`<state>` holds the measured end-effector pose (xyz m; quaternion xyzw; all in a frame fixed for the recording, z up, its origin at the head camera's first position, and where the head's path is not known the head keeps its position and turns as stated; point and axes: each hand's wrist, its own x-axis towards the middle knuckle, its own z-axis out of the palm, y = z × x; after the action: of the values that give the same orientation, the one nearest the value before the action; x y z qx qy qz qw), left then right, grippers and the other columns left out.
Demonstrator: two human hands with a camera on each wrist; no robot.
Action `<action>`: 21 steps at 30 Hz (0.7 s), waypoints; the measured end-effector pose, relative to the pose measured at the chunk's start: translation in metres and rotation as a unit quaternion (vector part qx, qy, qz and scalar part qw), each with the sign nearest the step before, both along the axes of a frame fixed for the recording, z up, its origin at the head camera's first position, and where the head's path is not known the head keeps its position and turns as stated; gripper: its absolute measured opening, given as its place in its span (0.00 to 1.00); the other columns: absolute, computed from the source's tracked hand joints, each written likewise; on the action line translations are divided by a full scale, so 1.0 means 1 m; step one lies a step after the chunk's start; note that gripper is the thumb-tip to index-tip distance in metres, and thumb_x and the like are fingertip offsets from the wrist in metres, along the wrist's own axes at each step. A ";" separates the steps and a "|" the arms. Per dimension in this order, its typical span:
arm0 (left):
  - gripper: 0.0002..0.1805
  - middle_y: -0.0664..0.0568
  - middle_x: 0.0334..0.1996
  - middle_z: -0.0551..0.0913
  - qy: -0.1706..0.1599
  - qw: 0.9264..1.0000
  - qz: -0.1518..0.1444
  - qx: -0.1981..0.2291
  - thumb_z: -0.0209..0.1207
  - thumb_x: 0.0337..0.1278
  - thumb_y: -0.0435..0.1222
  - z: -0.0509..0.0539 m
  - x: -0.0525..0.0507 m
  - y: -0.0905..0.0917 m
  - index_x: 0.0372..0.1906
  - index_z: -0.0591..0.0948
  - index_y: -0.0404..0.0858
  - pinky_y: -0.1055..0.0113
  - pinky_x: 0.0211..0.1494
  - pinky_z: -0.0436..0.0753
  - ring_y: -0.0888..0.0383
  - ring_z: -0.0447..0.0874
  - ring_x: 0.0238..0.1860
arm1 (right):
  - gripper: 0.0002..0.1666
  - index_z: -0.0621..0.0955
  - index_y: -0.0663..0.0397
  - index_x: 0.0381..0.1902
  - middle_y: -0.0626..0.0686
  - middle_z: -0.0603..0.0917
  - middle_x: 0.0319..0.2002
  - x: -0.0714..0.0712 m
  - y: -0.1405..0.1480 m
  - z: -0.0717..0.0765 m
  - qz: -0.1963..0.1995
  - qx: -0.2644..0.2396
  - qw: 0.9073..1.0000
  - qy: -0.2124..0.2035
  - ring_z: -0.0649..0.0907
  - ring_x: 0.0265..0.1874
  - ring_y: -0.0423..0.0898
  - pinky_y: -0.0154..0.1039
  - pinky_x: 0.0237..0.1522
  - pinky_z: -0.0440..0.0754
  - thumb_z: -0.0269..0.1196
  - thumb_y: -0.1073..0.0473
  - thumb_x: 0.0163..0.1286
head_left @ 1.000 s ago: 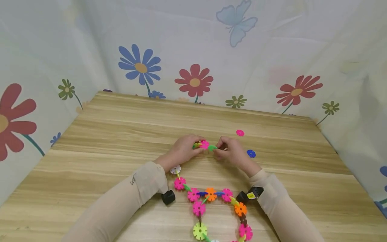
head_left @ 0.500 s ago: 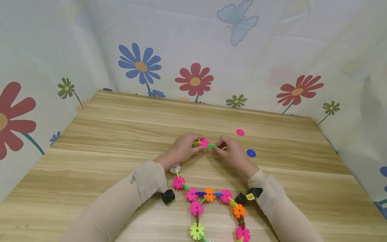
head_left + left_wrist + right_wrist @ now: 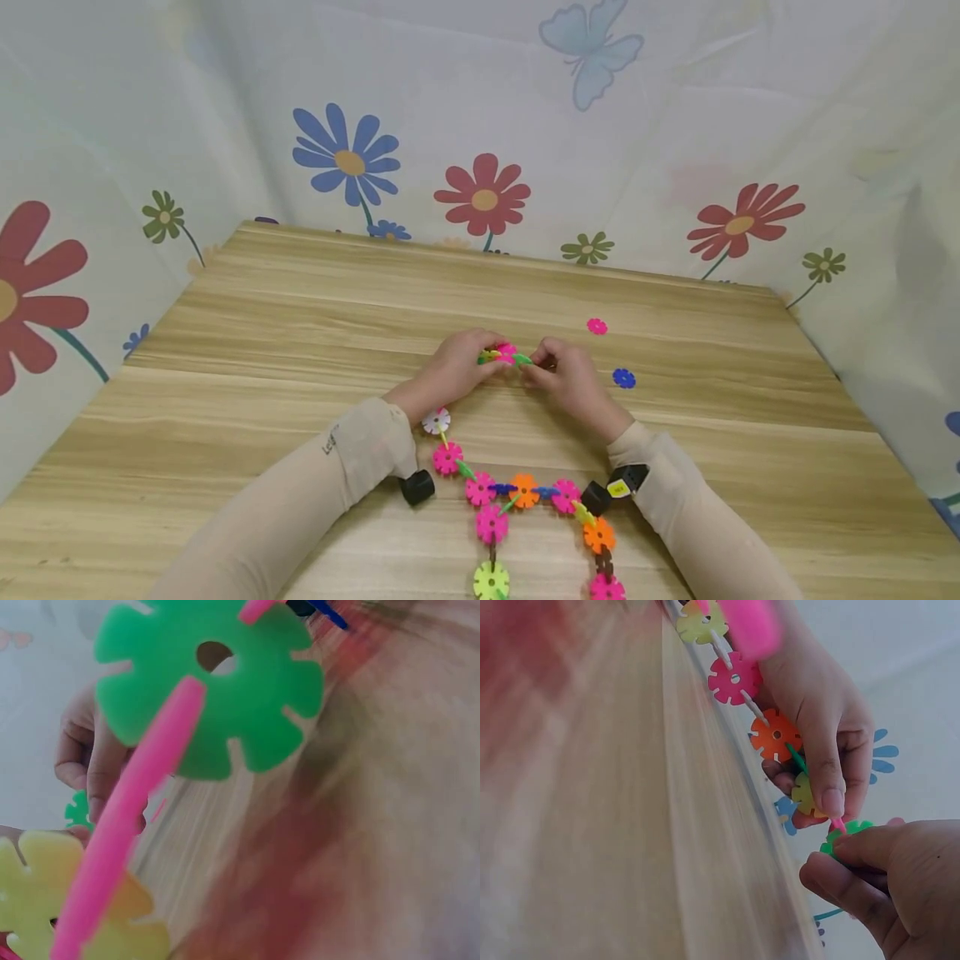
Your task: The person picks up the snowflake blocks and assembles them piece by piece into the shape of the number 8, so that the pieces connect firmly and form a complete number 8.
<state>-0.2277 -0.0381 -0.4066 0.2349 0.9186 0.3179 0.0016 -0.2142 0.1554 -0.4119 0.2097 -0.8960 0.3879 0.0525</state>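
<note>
In the head view my left hand [image 3: 459, 364] pinches a pink notched snowflake disc [image 3: 507, 353] at the far end of a linked chain. My right hand [image 3: 573, 379] pinches a green snowflake disc [image 3: 522, 360] against that pink one. The right wrist view shows the pink disc edge-on, meeting the green disc [image 3: 861, 826]; whether its slot is fully seated cannot be told. Behind the left thumb hang a yellow disc [image 3: 804, 796] and an orange disc [image 3: 775, 736] of the same chain. Part of the chain is hidden under my left hand.
The chain continues toward me past a white disc [image 3: 437, 421], with an orange disc [image 3: 524, 491] and a lime disc [image 3: 491, 581] in a loop cut off by the frame. A loose pink disc [image 3: 597, 327] and blue disc [image 3: 624, 378] lie on the wooden table [image 3: 300, 292].
My right hand has shifted slightly left, bringing the green disc closer against the pink one. The left hand holds nearly the same place. The chain's near part shifts slightly in view.
</note>
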 end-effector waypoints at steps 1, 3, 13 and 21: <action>0.22 0.44 0.57 0.80 -0.002 1.000 0.000 -0.001 0.61 0.61 0.42 0.000 0.000 0.001 0.57 0.79 0.37 0.57 0.65 0.74 0.48 0.77 0.61 | 0.06 0.78 0.60 0.29 0.56 0.86 0.27 0.000 0.000 0.000 -0.001 0.003 1.000 0.002 0.85 0.27 0.43 0.30 0.30 0.82 0.65 0.66 0.63; 0.22 0.44 0.58 0.80 -0.006 1.000 0.001 -0.009 0.61 0.61 0.43 0.000 0.000 0.001 0.57 0.78 0.36 0.57 0.65 0.74 0.48 0.77 0.61 | 0.06 0.78 0.60 0.29 0.55 0.86 0.27 -0.002 0.000 -0.001 0.002 0.009 1.000 0.003 0.85 0.27 0.43 0.31 0.31 0.81 0.65 0.65 0.63; 0.27 0.52 0.61 0.78 0.004 0.999 -0.008 -0.045 0.60 0.62 0.46 -0.002 -0.005 -0.004 0.66 0.72 0.50 0.55 0.60 0.78 0.51 0.79 0.59 | 0.14 0.80 0.60 0.47 0.58 0.85 0.43 -0.014 0.016 0.014 0.047 0.054 0.995 -0.075 0.84 0.42 0.51 0.44 0.45 0.82 0.65 0.60 0.65; 0.18 0.50 0.51 0.82 0.034 0.997 -0.021 -0.063 0.59 0.63 0.43 -0.003 -0.005 -0.009 0.57 0.80 0.51 0.58 0.54 0.80 0.52 0.81 0.51 | 0.12 0.82 0.64 0.43 0.61 0.84 0.40 -0.015 0.045 0.030 -0.013 0.133 0.991 -0.028 0.83 0.38 0.53 0.49 0.43 0.81 0.66 0.62 0.63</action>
<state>-0.2328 -0.0469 -0.4093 0.2643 0.9311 0.2513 -0.0084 -0.2292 0.2000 -0.3822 0.1921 -0.9434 0.2702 0.0045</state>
